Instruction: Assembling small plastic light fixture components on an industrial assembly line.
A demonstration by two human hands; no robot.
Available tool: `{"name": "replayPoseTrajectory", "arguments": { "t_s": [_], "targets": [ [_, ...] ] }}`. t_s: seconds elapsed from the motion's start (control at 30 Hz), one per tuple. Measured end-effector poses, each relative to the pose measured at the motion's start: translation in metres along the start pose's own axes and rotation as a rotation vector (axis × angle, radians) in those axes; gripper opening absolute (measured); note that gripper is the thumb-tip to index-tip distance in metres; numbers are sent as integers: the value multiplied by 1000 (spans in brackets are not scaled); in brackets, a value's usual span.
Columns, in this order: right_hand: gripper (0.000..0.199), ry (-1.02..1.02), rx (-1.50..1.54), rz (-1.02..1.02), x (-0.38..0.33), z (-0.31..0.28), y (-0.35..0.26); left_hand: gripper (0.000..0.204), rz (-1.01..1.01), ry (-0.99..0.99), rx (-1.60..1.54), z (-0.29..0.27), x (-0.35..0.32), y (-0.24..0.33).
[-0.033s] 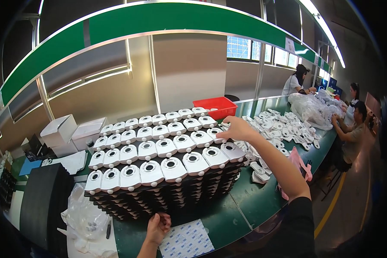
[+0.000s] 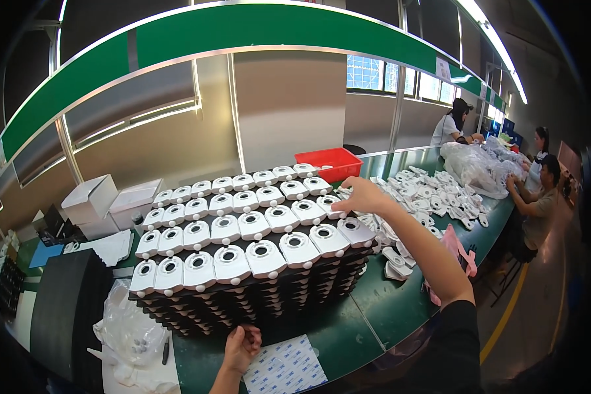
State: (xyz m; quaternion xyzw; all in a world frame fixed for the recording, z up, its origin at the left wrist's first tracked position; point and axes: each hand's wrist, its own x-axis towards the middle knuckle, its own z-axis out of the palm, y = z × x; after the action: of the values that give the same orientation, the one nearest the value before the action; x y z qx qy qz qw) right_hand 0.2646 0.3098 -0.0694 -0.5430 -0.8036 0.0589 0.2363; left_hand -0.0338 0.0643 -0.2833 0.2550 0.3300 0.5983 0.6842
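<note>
White parts: rows of white plastic housings [image 2: 261, 249], each with a round hole, lie across the top of a stack of black trays [image 2: 276, 289] on the green bench [image 2: 374, 315] in front of me.
Right hand: my right hand [image 2: 364, 195] reaches over the far right corner of the top tray, fingers bent down onto the housing [image 2: 333, 205] at that corner; I cannot tell whether I grip it or only touch it.
Left hand: my left hand [image 2: 241, 348] sits low at the near edge of the stack, fingers curled in loosely, holding nothing I can make out.
Near my left hand: a sheet of white pads [image 2: 285, 364] lies flat on the bench just beside it, and crumpled clear plastic bags [image 2: 128, 335] lie to the left.
Right of the stack: loose white housings [image 2: 427, 194] are heaped on the bench.
Behind: a red bin [image 2: 328, 161] stands past the trays, with white boxes [image 2: 105, 203] to the far left.
Others: other people [image 2: 538, 190] work at the far right end.
</note>
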Motion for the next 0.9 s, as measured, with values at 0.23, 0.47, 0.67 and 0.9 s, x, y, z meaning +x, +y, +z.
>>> {"name": "replayPoseTrajectory", "arguments": {
  "t_s": [0.23, 0.47, 0.67, 0.9],
  "targets": [
    [26, -356, 631, 395, 12, -8, 9, 40, 19, -7, 16, -1, -2, 2],
    [18, -130, 1068, 160, -6, -22, 7, 35, 51, -60, 90, -3, 2, -3],
    [19, -261, 1105, -107, -51, -27, -57, 34, 261, -185, 459, 68, -11, 48],
    [19, -549, 1176, -96, -108, -23, -106, 45, 750, -41, 834, 172, -11, 92]
  ]
}}
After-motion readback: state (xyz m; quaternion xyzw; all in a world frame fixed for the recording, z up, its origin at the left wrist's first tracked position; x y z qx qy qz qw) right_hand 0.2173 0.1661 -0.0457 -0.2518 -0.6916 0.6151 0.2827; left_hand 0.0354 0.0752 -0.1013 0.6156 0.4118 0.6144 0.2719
